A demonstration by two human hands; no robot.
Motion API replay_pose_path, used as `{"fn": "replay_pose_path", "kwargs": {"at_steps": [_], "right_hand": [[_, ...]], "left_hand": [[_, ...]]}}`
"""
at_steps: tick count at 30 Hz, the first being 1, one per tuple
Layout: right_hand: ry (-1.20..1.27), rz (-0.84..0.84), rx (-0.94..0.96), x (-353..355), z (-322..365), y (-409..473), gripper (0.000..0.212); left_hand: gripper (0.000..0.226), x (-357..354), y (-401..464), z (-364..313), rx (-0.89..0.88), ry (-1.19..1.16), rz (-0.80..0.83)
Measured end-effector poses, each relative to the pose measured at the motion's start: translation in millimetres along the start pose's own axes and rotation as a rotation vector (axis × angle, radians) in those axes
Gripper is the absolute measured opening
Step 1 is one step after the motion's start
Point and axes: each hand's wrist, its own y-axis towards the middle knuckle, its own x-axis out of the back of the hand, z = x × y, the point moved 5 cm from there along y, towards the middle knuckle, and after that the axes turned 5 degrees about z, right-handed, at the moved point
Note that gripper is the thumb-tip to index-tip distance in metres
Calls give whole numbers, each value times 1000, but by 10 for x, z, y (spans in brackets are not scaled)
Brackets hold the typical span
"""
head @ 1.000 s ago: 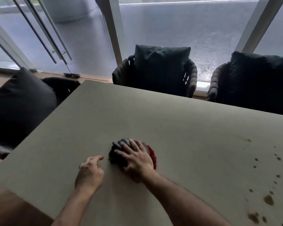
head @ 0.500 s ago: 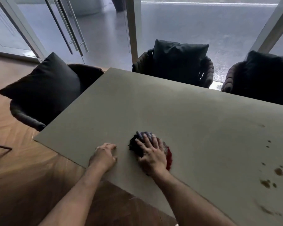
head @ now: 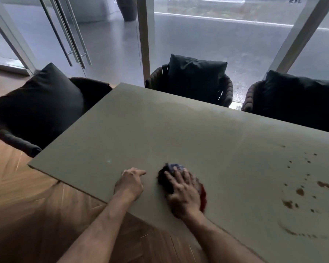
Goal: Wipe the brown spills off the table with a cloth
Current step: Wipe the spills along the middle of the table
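A bunched dark cloth (head: 166, 176) with blue and red patches lies on the grey-green table (head: 179, 133), near its front edge. My right hand (head: 184, 192) presses flat on top of the cloth with its fingers spread. My left hand (head: 129, 182) rests on the table just left of the cloth, fingers loosely curled, holding nothing. Brown spills (head: 300, 191), several drops and larger blots, dot the table well to the right of the cloth. A faint smeared brown arc (head: 292, 232) curves below them.
Three dark wicker chairs with black cushions surround the table: one at the left end (head: 36, 109), two on the far side (head: 196, 80) (head: 300, 99). Glass doors and window frames stand behind them. Wooden floor (head: 17, 196) shows left of and below the table's front edge.
The view has swung to the left and back, showing more floor and the left chair. Both hands and the cloth now lie closer to the table's front edge.
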Motion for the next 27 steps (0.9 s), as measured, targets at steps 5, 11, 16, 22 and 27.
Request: {"fn": "replay_pose_path", "kwargs": {"at_steps": [5, 11, 16, 22, 27], "right_hand": [[-28, 58, 394, -100, -157, -738, 55], [68, -177, 89, 458, -1325, -720, 45], [2, -54, 207, 356, -1425, -684, 53], [-59, -103, 134, 416, -1676, -280, 56], [7, -59, -35, 741, -2157, 556, 63]], "left_hand": [[44, -16, 153, -337, -30, 22, -12], [43, -276, 366, -1243, -117, 61, 49], [46, -578, 558, -2149, -230, 87, 109], [54, -683, 864, -2347, -57, 263, 124], [52, -777, 1007, -2393, -82, 229, 114]]}}
